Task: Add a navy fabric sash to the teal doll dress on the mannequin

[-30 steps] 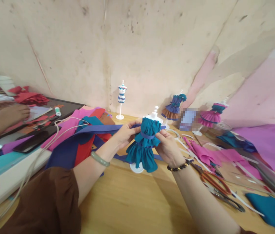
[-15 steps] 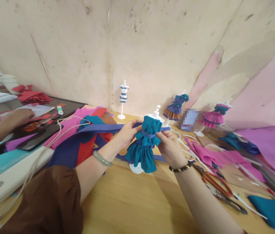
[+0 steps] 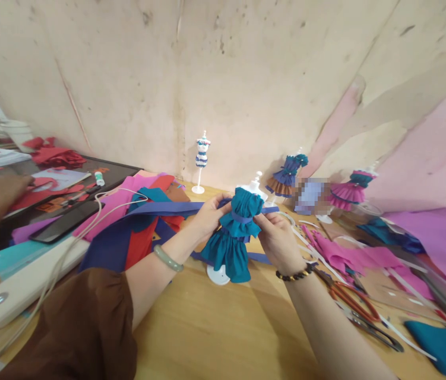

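A small white mannequin (image 3: pixel 251 186) stands in front of me in a teal ruffled dress (image 3: pixel 228 256), with a blue fabric strip (image 3: pixel 243 218) across its waist. On the dress's left side, my left hand (image 3: pixel 211 215) is closed in a pinch on the strip. At the right side my right hand (image 3: pixel 280 237) pinches the strip too, its thumb against the teal ruffle. Behind the mannequin passes a longer blue band (image 3: pixel 159 208); whether it joins the waist strip is hidden. The mannequin's round base (image 3: pixel 218 275) tilts slightly.
Dressed mannequins (image 3: pixel 288 171) and a barely covered one (image 3: pixel 201 153) stand along the wall. Scissors (image 3: pixel 355 301), pink fabric (image 3: pixel 361 253) and white strips lie right. Left are fabric pieces, a phone (image 3: pixel 66 221), a white cabled device (image 3: pixel 28 282) and another person's hand (image 3: pixel 3 190).
The mannequin's base and skirt have shifted slightly left, while both my hands keep their pinch. The other person's hand has moved left, uncovering red pieces.
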A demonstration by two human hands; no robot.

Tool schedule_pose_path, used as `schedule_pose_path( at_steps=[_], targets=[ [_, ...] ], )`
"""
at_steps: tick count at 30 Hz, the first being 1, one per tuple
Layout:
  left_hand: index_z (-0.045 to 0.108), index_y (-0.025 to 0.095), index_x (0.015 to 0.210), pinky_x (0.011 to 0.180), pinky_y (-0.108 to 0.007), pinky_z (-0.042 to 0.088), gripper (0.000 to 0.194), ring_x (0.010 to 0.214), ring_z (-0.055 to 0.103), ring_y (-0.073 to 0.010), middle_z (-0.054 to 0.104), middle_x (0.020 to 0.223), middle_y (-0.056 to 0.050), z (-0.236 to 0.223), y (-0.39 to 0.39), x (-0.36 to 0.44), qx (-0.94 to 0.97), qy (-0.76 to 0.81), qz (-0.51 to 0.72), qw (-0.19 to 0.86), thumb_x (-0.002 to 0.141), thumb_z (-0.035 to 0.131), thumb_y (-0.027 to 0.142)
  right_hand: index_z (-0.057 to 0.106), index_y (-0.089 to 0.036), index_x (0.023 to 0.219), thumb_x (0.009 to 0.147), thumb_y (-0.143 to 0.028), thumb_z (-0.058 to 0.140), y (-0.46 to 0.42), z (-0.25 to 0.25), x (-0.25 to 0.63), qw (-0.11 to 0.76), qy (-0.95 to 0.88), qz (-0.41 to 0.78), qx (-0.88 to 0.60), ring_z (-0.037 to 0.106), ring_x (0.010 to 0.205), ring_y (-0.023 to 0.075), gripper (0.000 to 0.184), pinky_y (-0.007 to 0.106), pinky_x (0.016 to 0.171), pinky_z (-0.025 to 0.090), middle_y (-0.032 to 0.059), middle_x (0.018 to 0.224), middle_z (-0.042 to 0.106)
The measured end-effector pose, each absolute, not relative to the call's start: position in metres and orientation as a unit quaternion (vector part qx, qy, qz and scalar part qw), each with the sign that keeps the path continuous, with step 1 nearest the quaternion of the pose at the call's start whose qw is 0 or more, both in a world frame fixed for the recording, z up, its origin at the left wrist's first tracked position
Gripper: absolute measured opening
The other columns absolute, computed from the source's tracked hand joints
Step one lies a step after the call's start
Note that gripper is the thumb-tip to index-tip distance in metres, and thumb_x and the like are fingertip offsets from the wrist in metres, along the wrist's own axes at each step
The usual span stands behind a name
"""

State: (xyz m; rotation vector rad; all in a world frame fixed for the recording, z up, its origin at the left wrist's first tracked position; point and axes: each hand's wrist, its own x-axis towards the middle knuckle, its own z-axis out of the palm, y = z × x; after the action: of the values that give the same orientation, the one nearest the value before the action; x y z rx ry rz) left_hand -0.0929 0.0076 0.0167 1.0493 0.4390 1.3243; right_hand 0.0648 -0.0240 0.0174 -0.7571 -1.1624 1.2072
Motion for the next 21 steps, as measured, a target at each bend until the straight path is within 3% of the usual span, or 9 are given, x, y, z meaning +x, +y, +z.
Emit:
schedule_pose_path(
  at_steps=[4, 11, 17, 21],
  targets=[
    [0.066, 0.017, 0.086, 0.061, -0.021, 0.047, 0.037, 0.063, 0.058, -0.0090, 0.064, 0.076, 0.002, 0.0138, 0.0091, -0.0931, 0.469, 0.196, 0.580, 0.637, 0.061, 0.085, 0.037, 0.065, -0.019, 0.062, 0.066, -0.038, 0.080, -0.0249, 0.0190, 0.0644, 0.605, -0.504, 0.523, -0.327, 0.054, 0.053, 0.0113, 0.024, 0.026, 0.055, 0.044, -0.0004, 0.059, 0.066],
    [0.067, 0.016, 0.092, 0.065, -0.024, 0.051, 0.044, 0.069, 0.065, -0.0132, 0.070, 0.085, -0.002, 0.0165, 0.0093, -0.0963, 0.458, 0.181, 0.530, 0.690, 0.056, 0.088, 0.031, 0.065, -0.019, 0.058, 0.063, -0.033, 0.081, -0.0295, 0.0208, 0.0622, 0.595, -0.497, 0.552, -0.306, 0.050, 0.043, 0.0099, 0.022, 0.024, 0.044, 0.041, -0.0031, 0.048, 0.060],
    [0.066, 0.015, 0.104, 0.067, -0.024, 0.053, 0.049, 0.071, 0.067, -0.0147, 0.072, 0.084, -0.004, 0.0198, 0.0062, -0.0958, 0.443, 0.184, 0.530, 0.699, 0.060, 0.085, 0.024, 0.071, -0.020, 0.068, 0.061, -0.033, 0.083, -0.0312, 0.0196, 0.0605, 0.601, -0.500, 0.541, -0.311, 0.057, 0.051, 0.0122, 0.018, 0.026, 0.051, 0.047, -0.0018, 0.057, 0.067],
    [0.061, 0.017, 0.120, 0.058, -0.022, 0.050, 0.057, 0.058, 0.064, -0.0122, 0.071, 0.080, -0.004, 0.0227, 0.0036, -0.0952, 0.470, 0.192, 0.513, 0.693, 0.066, 0.080, 0.022, 0.072, -0.022, 0.073, 0.065, -0.038, 0.081, -0.0322, 0.0214, 0.0608, 0.585, -0.523, 0.536, -0.311, 0.061, 0.058, 0.0147, 0.020, 0.027, 0.054, 0.047, -0.0006, 0.064, 0.070]
  ],
)
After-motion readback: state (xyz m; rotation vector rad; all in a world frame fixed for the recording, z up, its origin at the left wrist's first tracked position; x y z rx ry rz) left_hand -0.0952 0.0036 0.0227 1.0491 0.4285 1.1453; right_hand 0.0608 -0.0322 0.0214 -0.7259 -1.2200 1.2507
